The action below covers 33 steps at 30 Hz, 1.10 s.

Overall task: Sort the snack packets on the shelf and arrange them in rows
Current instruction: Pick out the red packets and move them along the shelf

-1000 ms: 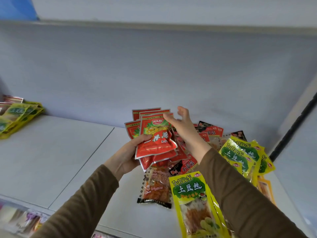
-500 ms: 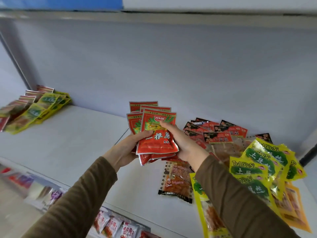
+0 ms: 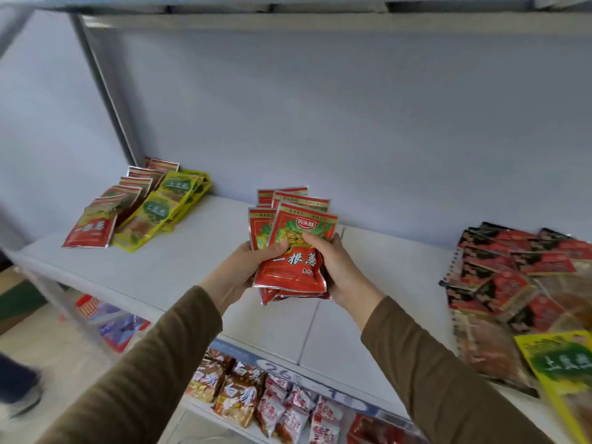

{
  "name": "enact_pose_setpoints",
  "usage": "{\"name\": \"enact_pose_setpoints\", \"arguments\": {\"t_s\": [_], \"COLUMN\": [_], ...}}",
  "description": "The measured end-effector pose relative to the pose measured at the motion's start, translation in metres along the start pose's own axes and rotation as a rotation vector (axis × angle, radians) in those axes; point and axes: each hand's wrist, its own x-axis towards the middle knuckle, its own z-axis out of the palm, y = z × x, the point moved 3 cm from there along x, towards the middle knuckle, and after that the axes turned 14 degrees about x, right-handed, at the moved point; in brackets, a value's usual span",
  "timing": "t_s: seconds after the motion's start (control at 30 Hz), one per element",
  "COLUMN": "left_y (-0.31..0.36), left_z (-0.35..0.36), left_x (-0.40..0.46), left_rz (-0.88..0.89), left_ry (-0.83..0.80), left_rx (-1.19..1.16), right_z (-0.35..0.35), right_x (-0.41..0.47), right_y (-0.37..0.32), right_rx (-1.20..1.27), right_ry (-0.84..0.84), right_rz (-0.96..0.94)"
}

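Held stack: you've got a fanned bundle of red snack packets up in the air, over the middle of the white shelf, front packet facing you.
Left hand: your left hand grips the bundle's left edge, thumb curled over the front packet.
Right hand: your right hand clasps the right edge, thumb laid across the front, fingers wrapped behind.
Sorted rows: at the far left of the shelf, a row of red packets lies overlapped, just beside a row of yellow-green packets.
Unsorted pile: on the right, black-and-red packets lie jumbled, with a yellow-green packet at the near corner.
Lower shelf: more packets sit below, blurred.
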Motion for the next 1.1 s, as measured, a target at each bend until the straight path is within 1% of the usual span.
{"name": "enact_pose_setpoints", "arguments": {"t_s": [0.17, 0.27, 0.53, 0.7, 0.8, 1.03, 1.1], "left_y": [-0.004, -0.003, -0.01, -0.016, -0.016, -0.011, -0.009], "left_z": [-0.053, -0.077, -0.12, -0.15, -0.174, -0.234, -0.249], "left_x": [0.015, 0.029, 0.072, 0.093, 0.104, 0.117, 0.122], "left_rz": [0.007, 0.0, 0.019, -0.018, -0.001, 0.015, 0.012], "left_ry": [0.104, 0.171, 0.194, 0.105, 0.056, -0.095, -0.144], "left_rx": [0.091, 0.063, 0.007, -0.012, -0.01, 0.103, 0.095], "right_z": [0.036, 0.055, 0.085, 0.11, 0.127, 0.176, 0.186], "right_x": [0.031, 0.052, 0.108, 0.134, 0.151, 0.185, 0.192], "right_y": [0.024, 0.032, 0.053, 0.068, 0.077, 0.105, 0.108], "right_rx": [0.014, 0.01, -0.008, 0.018, 0.04, 0.119, 0.132], "right_ry": [0.079, 0.103, 0.093, 0.085, 0.091, 0.096, 0.106], "right_rz": [-0.063, -0.088, -0.059, -0.047, -0.067, -0.148, -0.167]}}
